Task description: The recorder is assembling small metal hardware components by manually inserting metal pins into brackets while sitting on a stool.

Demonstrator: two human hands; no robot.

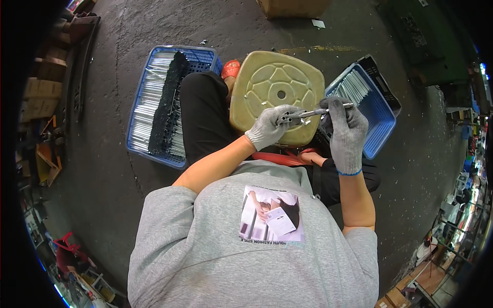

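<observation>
My left hand point(272, 127), in a pale knitted glove, is closed around several thin metal tubes point(285, 119), their open ends showing. My right hand point(350, 132), in a darker grey glove, pinches a slim silver pen-like tool point(321, 111). The tool's tip reaches the tube ends at the left hand; whether it enters one I cannot tell. Small pale shavings point(306, 122) show just below the tool. Both hands are over the near edge of a yellowish stool point(257, 66) with a raised pattern and a central hole.
On the left, a blue basket point(134, 126) holds many silver tubes point(154, 82) with a black perforated strip point(169, 100) across them. A second blue basket point(382, 131), at right, has more tubes point(352, 87). A cardboard box point(292, 7) stands at the far side.
</observation>
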